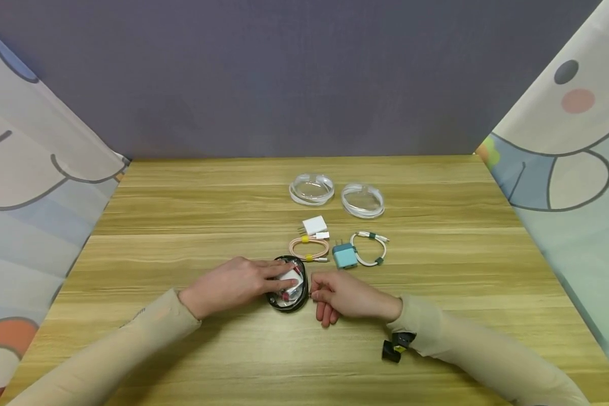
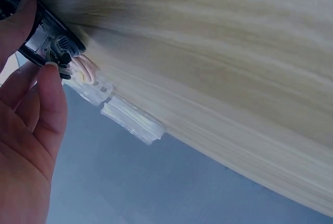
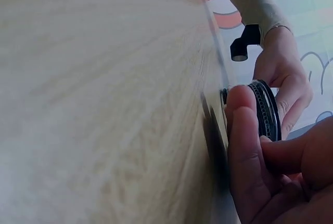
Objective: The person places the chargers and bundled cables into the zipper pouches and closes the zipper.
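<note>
Cartoon-print panels [image 1: 578,129] flank a wood-grain table [image 1: 451,270] where a person's left hand [image 1: 233,286] grips a black coiled cable [image 1: 304,296], fingers spread across it. The right hand [image 1: 352,296], fingers curled, meets its edge; whether it pinches anything is unclear. A turquoise adapter [image 1: 345,257] and pink cable [image 1: 305,239] lie just beyond.

Tabletop [image 1: 487,282]: wood-grained, smooth, faint sheen. Black cable coil [image 1: 290,309]: glossy, plastic-looking; edge reads ridged from the right wrist. White cable coils [image 1: 362,213]: smooth plastic, shiny clear film about them. White adapter [image 1: 315,225] and blue adapter [image 1: 344,256]: smooth hard plastic, prongs metal-looking. Sleeves [image 1: 451,332]: matt cloth, softly creased. Grey backdrop [image 1: 304,79]: matt, fabric-like.
</note>
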